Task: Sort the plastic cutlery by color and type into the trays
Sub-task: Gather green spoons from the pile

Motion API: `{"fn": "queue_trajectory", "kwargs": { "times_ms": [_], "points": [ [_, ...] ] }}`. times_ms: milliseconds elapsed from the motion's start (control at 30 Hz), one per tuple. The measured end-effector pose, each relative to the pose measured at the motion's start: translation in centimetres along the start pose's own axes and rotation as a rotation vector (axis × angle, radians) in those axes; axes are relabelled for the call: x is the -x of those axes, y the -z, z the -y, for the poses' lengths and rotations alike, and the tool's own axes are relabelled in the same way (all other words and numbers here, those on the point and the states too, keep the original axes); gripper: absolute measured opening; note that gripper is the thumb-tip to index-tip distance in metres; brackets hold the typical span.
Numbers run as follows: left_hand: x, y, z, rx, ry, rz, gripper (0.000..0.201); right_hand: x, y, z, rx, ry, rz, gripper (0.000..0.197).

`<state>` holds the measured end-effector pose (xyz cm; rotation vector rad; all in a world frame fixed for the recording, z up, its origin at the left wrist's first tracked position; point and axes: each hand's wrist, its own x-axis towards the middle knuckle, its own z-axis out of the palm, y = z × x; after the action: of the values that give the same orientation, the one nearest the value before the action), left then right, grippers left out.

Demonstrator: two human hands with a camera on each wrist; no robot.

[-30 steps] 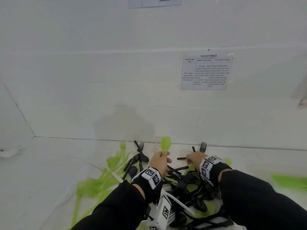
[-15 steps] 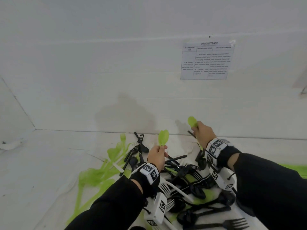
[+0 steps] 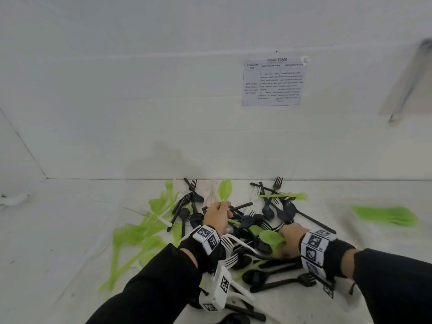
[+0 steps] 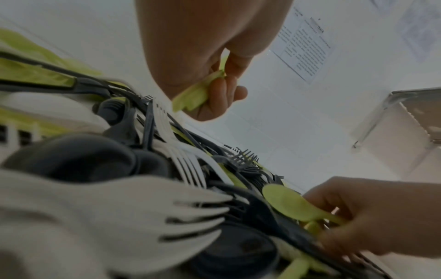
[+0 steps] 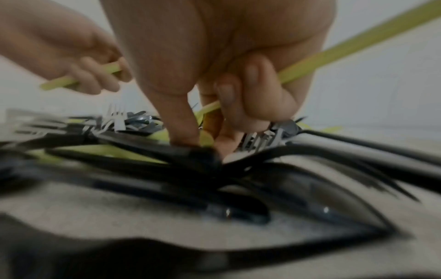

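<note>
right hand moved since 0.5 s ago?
Yes. The right hand has come down from near the wall edge toward the person, into the cutlery pile.

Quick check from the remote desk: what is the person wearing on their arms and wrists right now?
Both arms are in long black sleeves. Each wrist carries a black strap with a white band of square black-and-white fiducial markers, above the bare left hand and right hand. A white camera block, also bearing markers, hangs under each wrist. No gloves or rings are visible.

The green pile (image 3: 385,215) at the head view's right was too smeared to tell spoons from forks. The right hand (image 3: 291,239) hid its green spoon's handle (image 3: 271,237), and the wall sheet's (image 3: 273,81) print was too small to read.
</note>
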<state>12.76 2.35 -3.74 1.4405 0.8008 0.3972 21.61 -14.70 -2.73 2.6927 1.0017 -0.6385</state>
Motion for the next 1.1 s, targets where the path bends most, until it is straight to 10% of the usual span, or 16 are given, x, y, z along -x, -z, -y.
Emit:
{"fn": "queue_trajectory", "kwargs": {
  "times_ms": [267, 567, 1100],
  "points": [
    [2.2, 0.2, 0.5, 0.004, -0.038, 0.081, 0.023, 1.2, 4.8, 0.5, -0.524, 0.139, -0.415, 0.017],
    [5.1, 0.3, -0.8, 0.049, -0.027, 0.335, 0.023, 0.0, 8.1, 5.6, -0.641, 0.148, -0.524, 0.014],
    [3.2, 0.6, -1.0, 0.312, 0.02, 0.064, 0.023, -0.7, 5.4, 9.7, -1.163, 0.098, -0.464, 0.016]
  ]
}}
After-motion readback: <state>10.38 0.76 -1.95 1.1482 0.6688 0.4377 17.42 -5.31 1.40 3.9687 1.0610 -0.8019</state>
